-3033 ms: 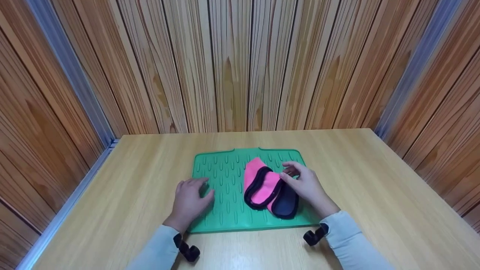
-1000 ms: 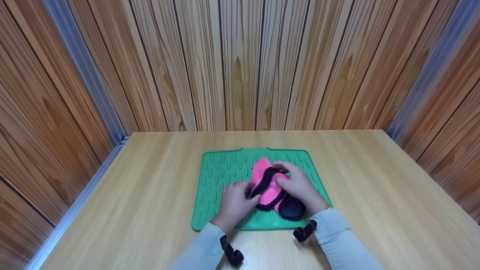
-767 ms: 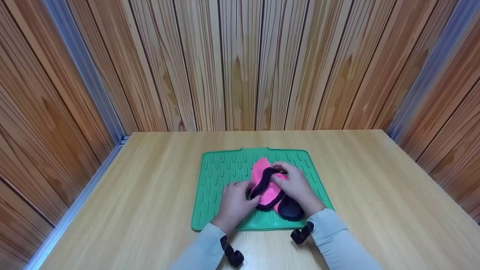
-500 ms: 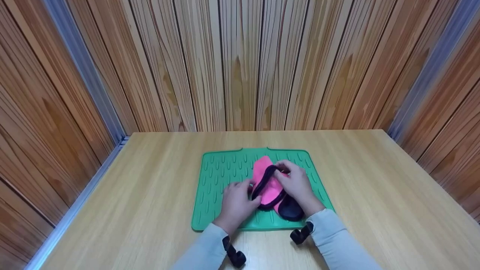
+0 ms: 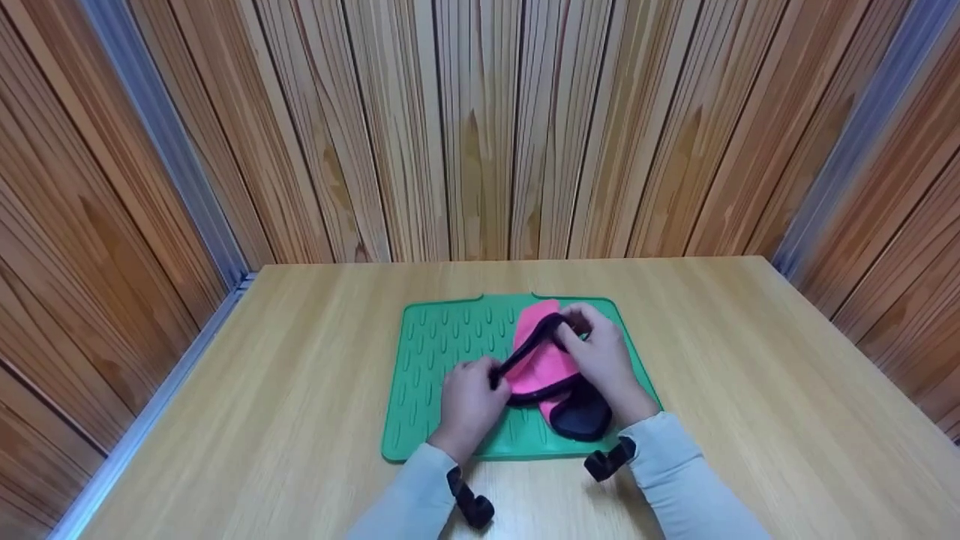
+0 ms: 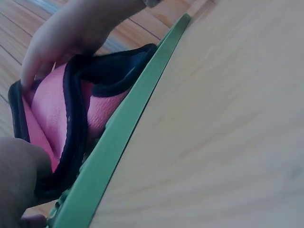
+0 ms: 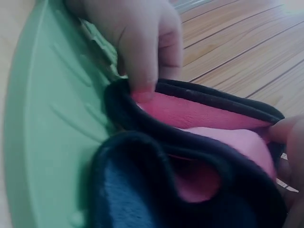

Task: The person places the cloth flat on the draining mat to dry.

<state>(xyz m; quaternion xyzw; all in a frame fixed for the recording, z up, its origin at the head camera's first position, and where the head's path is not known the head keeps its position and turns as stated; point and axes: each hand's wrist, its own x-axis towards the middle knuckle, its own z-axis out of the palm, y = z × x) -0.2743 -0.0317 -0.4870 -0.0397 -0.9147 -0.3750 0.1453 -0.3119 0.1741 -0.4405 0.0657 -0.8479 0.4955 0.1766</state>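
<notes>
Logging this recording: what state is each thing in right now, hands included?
Left hand: pinches the fabric's dark rim.
Right hand: pinches that rim farther along.
Pink fabric: rim lifted, opening spread; whether one piece or two is unclear.
Green mat: flat on the table, partly covered by the fabric.

Head view: farthest back, from above on the person's side, facing forward and down over the light-wood tabletop (image 5: 322, 390) to the brown plank-patterned wall (image 5: 480, 135). Left wrist view: low, close, steeply tilted, looking along the near edge of the flat green ridged mat (image 6: 118, 133) towards the right hand (image 6: 78, 33). Right wrist view: closer still, also tilted, looking across towards the left hand (image 7: 142, 38). All three share the pink fabric item with black edging (image 5: 541, 367).
</notes>
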